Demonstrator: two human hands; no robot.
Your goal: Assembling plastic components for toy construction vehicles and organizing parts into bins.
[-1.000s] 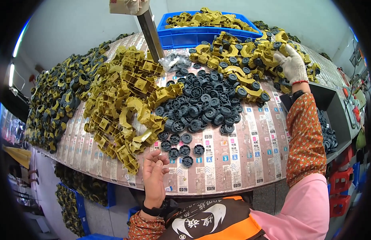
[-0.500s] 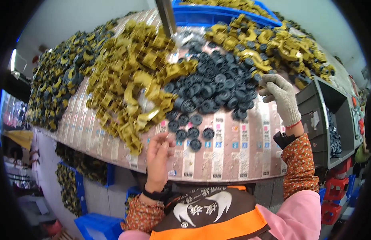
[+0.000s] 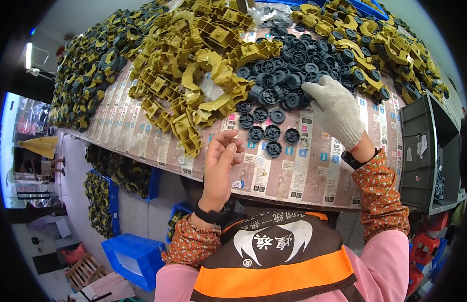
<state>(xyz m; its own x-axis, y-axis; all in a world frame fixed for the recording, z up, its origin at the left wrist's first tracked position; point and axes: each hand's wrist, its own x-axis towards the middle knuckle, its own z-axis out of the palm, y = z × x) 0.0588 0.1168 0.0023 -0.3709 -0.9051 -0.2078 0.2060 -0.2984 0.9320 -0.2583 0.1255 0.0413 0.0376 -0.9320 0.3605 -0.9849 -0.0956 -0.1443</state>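
My bare left hand (image 3: 222,163) hovers over the near part of the table, left of a few loose wheels, its fingers loosely curled and apart. Nothing shows between them. In a white knitted glove, my right hand (image 3: 338,111) reaches onto the right side of a heap of dark grey plastic wheels (image 3: 273,79). Its fingertips point down among the wheels and are hidden, so I cannot tell whether they grip one. Several single wheels (image 3: 272,133) lie on the tabletop between my hands. Yellow plastic toy-vehicle bodies (image 3: 185,132) are piled left of the wheels.
Yellow pieces fitted with wheels (image 3: 364,50) cover the far right, and more (image 3: 87,80) the far left. A grey crate (image 3: 419,136) stands on its side at the right, wheels inside. Blue bins (image 3: 135,256) sit below the taped table (image 3: 314,186). A clear plastic bag (image 3: 268,14) lies behind the wheels.
My right hand has moved left and nearer, from beside the yellow pieces onto the wheel heap. The left hand stays near the loose wheels. The whole view has shifted.
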